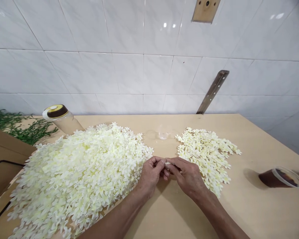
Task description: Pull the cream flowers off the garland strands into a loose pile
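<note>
Head view: bent over a pale wood-toned table, a person's two bare forearms reach in from the near edge. On the near left spreads a large, thick heap of white artificial flowers with yellowish centres, reaching almost to the left wrist. Beside it, at the left edge, stands a brown cardboard panel with a black wire-like loop.

At centre, the left hand and right hand meet, fingertips together, thumbs and forefingers pinched on a small pale piece; the fingers mostly cover it, and its exact shape cannot be told. Just beyond the right hand lies a smaller, thinner spread of cream-white artificial flowers. To the far right of it, well apart, is a clear plastic cup of dark brown liquid.

Farther back, between the two flower piles, sits a small clear dish. On the far left, a clear bottle with a brown-and-yellow lid tilts behind the large heap, near green leafy sprigs. Against the white marbled tile wall leans or hangs a perforated metal strip, with a tan mounting plate above.
</note>
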Demonstrator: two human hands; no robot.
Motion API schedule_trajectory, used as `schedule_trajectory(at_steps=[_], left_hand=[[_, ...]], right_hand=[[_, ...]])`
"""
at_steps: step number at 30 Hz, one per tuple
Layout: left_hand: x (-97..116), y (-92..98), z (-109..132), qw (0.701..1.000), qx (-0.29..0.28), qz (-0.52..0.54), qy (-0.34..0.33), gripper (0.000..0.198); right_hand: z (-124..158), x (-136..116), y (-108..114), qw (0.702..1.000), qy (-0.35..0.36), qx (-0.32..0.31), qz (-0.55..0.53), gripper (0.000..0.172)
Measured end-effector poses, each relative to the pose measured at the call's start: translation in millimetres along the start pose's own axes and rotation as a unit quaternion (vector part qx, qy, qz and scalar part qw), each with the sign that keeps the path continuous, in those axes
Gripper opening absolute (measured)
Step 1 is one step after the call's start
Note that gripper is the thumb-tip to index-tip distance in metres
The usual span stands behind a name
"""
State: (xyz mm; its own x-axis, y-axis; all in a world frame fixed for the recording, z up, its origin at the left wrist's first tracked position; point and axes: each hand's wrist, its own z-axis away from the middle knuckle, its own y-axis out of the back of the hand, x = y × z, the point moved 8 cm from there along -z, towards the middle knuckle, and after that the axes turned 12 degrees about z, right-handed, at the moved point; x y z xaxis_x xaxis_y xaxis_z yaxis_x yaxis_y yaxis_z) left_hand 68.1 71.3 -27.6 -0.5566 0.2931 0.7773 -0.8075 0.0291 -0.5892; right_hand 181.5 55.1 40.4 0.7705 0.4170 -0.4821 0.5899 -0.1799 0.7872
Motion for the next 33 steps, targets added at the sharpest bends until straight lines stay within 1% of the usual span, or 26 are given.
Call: schedule_trajectory(at_steps=[4,7,9,13,18,22,25,29,31,33], left_hand=[[-1,-0.3,-1,0.999,-0.004,0.038,0.017,0.038],[-2,-0.4,-1,0.998,-0.005,0.063,0.027,0.039],[-3,-1.0,-1,0.997,-0.008,0.062,0.034,0.040],[-3,-5.5,1,0.998,-0.033,0.048,0.039,0.041],[0,-8.9,2,0.998,-0.045,0.016,0.045,0.041],[0,-9.5,2,0.998,-0.042,0.027,0.049,0.041],[-3,-7.8,1,0.997,-0.042,0.050,0.048,0.038],[-5,-4.8,0,0.998,-0.036,0.038,0.043,0.035],[-5,-5.5,1,0.998,-0.038,0.027,0.043,0.034],[-5,-9.4,2,0.997,-0.055,0.023,0.045,0.034]], right_hand=[[1,-1,7,0.999,-0.015,0.007,0.029,0.026],[0,-3,11,0.999,-0.017,0.023,0.045,0.028],[-1,-3,12,0.999,-0.014,0.029,0.030,0.026],[-2,-2,5,1.000,0.005,0.013,-0.004,0.021],[4,12,2,0.998,-0.048,0.030,0.016,0.025],[6,12,-3,0.998,-0.042,0.001,0.044,0.028],[6,12,-8,0.998,-0.047,-0.016,0.040,0.033],[4,9,-14,0.997,-0.053,-0.044,0.033,0.036],[3,8,-15,0.997,-0.055,-0.048,0.019,0.035],[2,9,-13,0.997,-0.066,-0.039,0.000,0.034]])
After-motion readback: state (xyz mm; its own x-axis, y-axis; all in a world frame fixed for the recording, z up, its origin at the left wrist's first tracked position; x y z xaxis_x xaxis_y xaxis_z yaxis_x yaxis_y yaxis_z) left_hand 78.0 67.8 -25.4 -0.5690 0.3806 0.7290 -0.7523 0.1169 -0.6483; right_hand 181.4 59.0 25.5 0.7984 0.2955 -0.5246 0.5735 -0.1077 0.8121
